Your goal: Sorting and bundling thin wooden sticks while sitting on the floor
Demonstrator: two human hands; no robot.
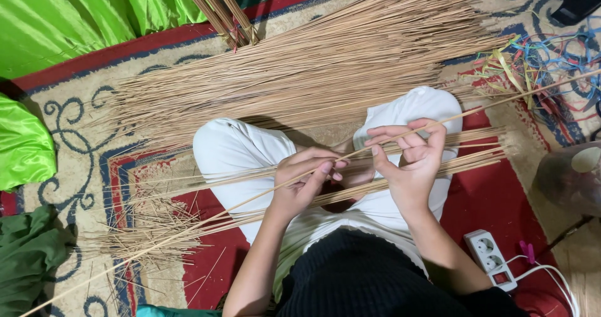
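**Hands pinch 1 long palm-rib stick above a lapful of sticks**

The floor is covered by a patterned carpet point(501, 198) in red, cream and dark blue, with bright green satin cloth point(75, 10) lying well beyond the hands at the far edge. The person sits cross-legged in white trousers point(238, 148).

The left hand point(307, 182) curls over its work, fingertips pinched on 1 thin stick point(476, 109) that runs diagonally from below-left of that hand, through both hands and away past the right hand. The right hand point(410, 157) is raised a little higher, thumb and bent fingers grasping the same stick. Under both hands a loose bundle of sticks point(463, 157) lies across the lap.

Just beyond the hands spreads a large fan-shaped heap of dry, tan, straight sticks point(300, 72). Thin frayed scraps point(150, 229) lie to the left of the left hand. Tangled coloured plastic ribbons point(538, 60) sit beyond the right hand, and a white power strip point(491, 257) rests near the right forearm.
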